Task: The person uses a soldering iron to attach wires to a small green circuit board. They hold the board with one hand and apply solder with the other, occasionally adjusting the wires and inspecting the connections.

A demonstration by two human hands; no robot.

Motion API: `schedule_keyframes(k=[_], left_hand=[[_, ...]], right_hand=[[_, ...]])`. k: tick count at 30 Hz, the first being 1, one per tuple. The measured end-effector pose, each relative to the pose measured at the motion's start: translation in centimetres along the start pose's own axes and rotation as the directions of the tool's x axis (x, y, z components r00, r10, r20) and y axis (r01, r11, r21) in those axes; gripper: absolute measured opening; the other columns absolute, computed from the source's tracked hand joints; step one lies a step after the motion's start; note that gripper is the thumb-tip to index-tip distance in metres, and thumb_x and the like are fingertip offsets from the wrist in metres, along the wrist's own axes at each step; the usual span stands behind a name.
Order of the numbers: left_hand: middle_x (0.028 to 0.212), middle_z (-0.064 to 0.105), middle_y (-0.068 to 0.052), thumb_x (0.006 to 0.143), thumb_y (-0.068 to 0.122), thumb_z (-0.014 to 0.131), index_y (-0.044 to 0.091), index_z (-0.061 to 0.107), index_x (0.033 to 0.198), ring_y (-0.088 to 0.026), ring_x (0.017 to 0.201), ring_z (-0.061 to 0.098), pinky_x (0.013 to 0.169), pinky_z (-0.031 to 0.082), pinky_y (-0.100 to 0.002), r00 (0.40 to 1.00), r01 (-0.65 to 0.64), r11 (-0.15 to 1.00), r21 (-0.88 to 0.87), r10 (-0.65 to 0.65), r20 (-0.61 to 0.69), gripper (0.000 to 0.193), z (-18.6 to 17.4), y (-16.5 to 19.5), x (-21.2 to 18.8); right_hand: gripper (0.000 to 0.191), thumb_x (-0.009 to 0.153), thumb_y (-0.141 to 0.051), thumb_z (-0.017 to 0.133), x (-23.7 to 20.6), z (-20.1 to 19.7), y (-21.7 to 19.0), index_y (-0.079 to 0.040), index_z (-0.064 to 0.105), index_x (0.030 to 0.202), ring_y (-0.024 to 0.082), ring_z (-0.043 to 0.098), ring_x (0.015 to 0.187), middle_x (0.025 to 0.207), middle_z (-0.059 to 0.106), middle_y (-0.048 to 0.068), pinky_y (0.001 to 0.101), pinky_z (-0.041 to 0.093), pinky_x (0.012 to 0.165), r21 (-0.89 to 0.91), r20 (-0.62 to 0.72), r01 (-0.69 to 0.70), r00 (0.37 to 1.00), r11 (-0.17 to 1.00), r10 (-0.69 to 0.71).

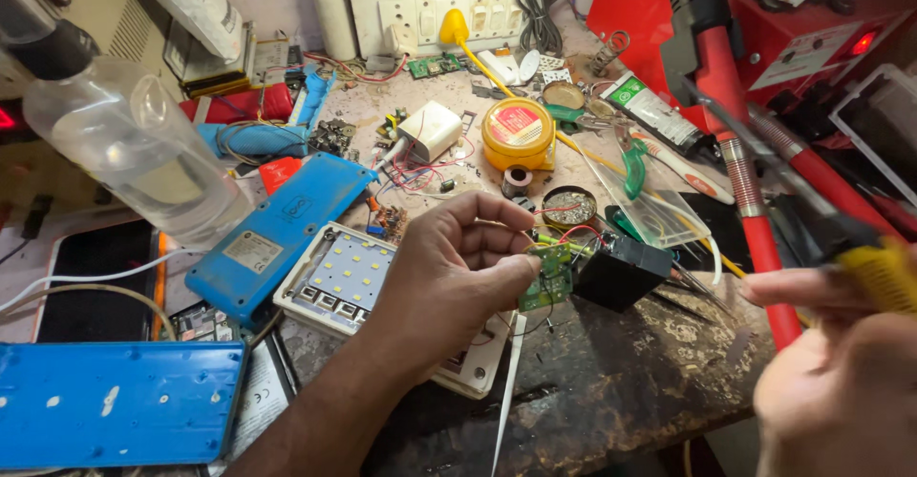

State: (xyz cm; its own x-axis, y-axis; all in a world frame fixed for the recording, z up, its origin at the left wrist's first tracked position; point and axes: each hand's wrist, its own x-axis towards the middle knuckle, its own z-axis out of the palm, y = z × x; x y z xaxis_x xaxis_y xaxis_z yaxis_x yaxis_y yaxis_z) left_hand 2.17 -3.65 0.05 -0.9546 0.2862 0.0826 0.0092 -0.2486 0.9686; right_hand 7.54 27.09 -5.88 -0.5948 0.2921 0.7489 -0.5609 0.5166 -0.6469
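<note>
The left hand [449, 272] is pinching a small green circuit board [547, 278], wired to a black rectangular battery block [621, 272], mid-bench; the right hand [841, 381] is gripping a yellow-handled tool [884, 272] at near right. A loosening pinch could be straining those thin red wires [573, 233].

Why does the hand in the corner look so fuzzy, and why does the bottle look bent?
Head view: the right hand and its yellow tool handle sit too close to the lens, so they blur; the left hand pinching the green circuit board is sharp; the clear bottle stretches at the wide-angle edge; lighting is soft, with faint glare on the bottle.
</note>
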Motion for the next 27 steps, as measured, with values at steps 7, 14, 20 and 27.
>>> schedule_keyframes(k=[7, 14, 20, 27], left_hand=[[0.088, 0.069, -0.004, 0.084, -0.002, 0.072, -0.002, 0.066, 0.110, -0.005, 0.070, 0.064, 0.061, 0.055, -0.020, 0.999, 0.032, 0.993, -0.116, -0.028, 0.040, 0.026, -0.4, -0.2, 0.3], [0.093, 0.072, -0.007, 0.086, -0.001, 0.073, -0.003, 0.066, 0.111, -0.009, 0.076, 0.069, 0.066, 0.059, -0.023, 0.994, 0.050, 0.991, -0.124, -0.037, 0.100, 0.026, -0.9, -0.4, 0.4], [0.106, 0.072, -0.011, 0.087, -0.004, 0.068, -0.005, 0.062, 0.122, -0.013, 0.088, 0.072, 0.079, 0.062, -0.028, 0.967, 0.097, 0.980, -0.173, -0.052, 0.251, 0.035, -1.5, -0.7, 0.8], [0.109, 0.071, -0.012, 0.090, -0.004, 0.067, -0.004, 0.058, 0.133, -0.013, 0.090, 0.071, 0.081, 0.061, -0.029, 0.953, 0.121, 0.973, -0.198, -0.058, 0.297, 0.044, -1.6, -0.5, 0.8]], right_hand=[[0.016, 0.108, -0.011, 0.056, -2.1, 7.0, -7.5, 0.002, 0.053, 0.116, 0.024, 0.076, 0.086, 0.109, 0.072, 0.026, 0.0351, 0.065, 0.086, 0.279, 0.080, -0.006, 0.997, 0.960, -0.017], [0.039, 0.095, 0.012, 0.073, -2.7, 10.0, -7.3, -0.002, 0.052, 0.124, 0.023, 0.075, 0.103, 0.112, 0.072, 0.025, 0.0331, 0.063, 0.096, 0.260, 0.144, 0.025, 0.987, 0.965, -0.065], [0.040, 0.096, 0.013, 0.073, -1.9, 10.3, -7.5, 0.000, 0.052, 0.126, 0.022, 0.075, 0.104, 0.116, 0.072, 0.022, 0.0308, 0.063, 0.095, 0.191, 0.168, 0.041, 0.983, 0.981, -0.074], [0.041, 0.093, 0.010, 0.077, -1.4, 10.3, -8.1, 0.000, 0.054, 0.126, 0.017, 0.074, 0.099, 0.116, 0.072, 0.019, 0.0270, 0.063, 0.091, 0.100, 0.183, 0.045, 0.981, 0.994, -0.063]])
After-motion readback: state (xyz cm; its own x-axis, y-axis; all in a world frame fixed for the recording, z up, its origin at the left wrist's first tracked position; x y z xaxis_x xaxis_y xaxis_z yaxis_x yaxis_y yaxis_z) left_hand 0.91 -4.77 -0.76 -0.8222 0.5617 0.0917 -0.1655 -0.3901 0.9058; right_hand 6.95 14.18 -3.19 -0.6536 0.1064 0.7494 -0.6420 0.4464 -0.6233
